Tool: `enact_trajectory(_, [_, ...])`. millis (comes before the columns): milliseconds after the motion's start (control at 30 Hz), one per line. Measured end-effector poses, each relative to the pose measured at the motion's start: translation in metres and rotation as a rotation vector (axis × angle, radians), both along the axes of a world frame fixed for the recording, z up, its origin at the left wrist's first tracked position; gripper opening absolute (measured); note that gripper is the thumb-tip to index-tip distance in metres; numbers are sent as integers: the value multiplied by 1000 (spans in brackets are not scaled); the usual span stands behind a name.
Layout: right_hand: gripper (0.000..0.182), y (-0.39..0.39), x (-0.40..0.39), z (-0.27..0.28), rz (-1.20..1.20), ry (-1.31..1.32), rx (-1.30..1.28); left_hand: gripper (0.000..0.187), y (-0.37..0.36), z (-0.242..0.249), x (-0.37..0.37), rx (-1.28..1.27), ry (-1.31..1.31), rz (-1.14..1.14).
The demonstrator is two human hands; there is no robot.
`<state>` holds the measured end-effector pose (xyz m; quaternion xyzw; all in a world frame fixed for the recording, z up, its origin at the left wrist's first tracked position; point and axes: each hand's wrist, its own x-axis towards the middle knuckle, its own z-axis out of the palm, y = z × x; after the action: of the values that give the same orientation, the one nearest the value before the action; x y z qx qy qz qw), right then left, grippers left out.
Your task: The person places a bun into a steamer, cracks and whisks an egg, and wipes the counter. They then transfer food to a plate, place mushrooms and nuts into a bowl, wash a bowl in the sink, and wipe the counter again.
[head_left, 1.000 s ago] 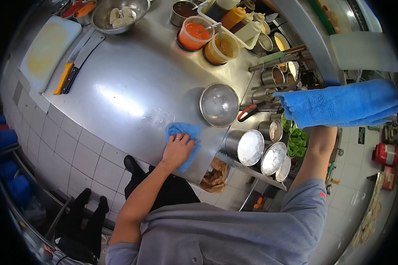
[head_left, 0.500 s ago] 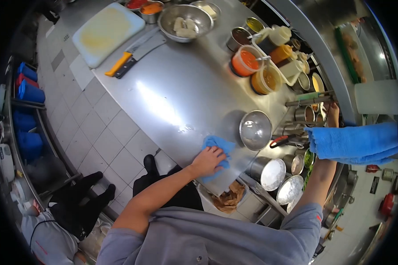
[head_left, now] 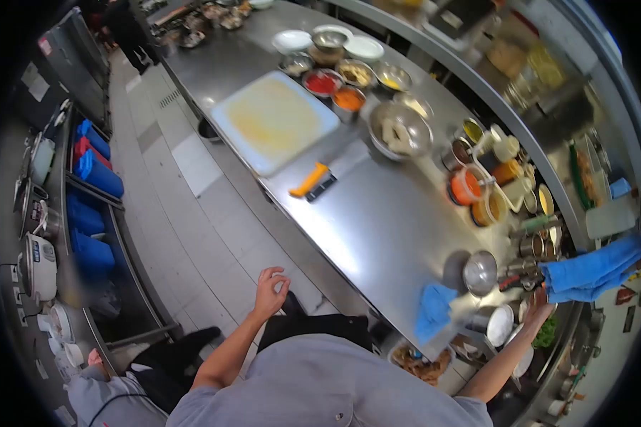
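Observation:
My left hand (head_left: pixel 271 292) is in the air in front of the counter, over the tiled floor. Its fingers are loosely curled, thumb apart, with nothing in them. A crumpled blue cloth (head_left: pixel 434 311) lies on the steel counter (head_left: pixel 384 235) at its near right corner, away from both hands. My right hand (head_left: pixel 539 304) reaches to the right, just below a hanging blue towel (head_left: pixel 591 270) and close to a utensil with a red and black handle (head_left: pixel 511 282). Its fingers are partly hidden, so a grip cannot be made out. Beside the cloth stands a steel bowl (head_left: pixel 480 273).
A stained cutting board (head_left: pixel 274 121) and knives with a yellow handle (head_left: pixel 310 181) and a black one lie further left. Sauce tubs (head_left: pixel 466 185) and a bowl with pale pieces (head_left: pixel 400 131) line the back. A person (head_left: pixel 121 388) is at lower left.
My left hand has let go of the blue cloth and moved left off the counter. My right hand has drawn back toward me, below the towel. The view has swung left.

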<state>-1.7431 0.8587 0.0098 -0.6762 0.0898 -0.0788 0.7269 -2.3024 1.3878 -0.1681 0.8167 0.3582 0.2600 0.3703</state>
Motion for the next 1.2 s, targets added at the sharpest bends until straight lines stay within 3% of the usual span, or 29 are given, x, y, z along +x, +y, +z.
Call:
enact_trajectory(33, [52,15,-21,-11,-119,40,-176,6,29,3,-16,29,1,12])
enact_trajectory(100, [43,22,-42,-66,-91,-47,-287,7,77,8,-40,70,4,36])
enact_trajectory(167, [30,82,-85,-92,-163,-127,-306,7,131,25,-47,107,-30,65])
enact_trajectory(267, [26,171,-134,-104,51,-152,-316,5,217,58,-35,169,-82,93])
enact_trajectory(367, [19,272,-163,-75,130,-148,-394,7,293,99,-2,138,-102,95])
enact_trajectory(600, [4,473,-120,-58,470,-383,-464,9,474,231,90,357,-192,22])
enact_trajectory(833, [7,682,-149,15,660,-572,-721,18,665,332,164,648,-167,-31])
enact_trajectory(900, [8,718,-163,25,694,-608,-733,22,710,360,191,608,-142,6])
enact_trajectory(1033, [9,753,-191,24,669,-605,-787,32,820,403,256,821,-75,2])
enact_trajectory(1133, [10,753,-219,20,505,-573,-827,39,887,425,305,907,-109,-15])
enact_trajectory(1200, [11,743,-245,19,401,-373,-863,43,917,442,340,879,-142,33])
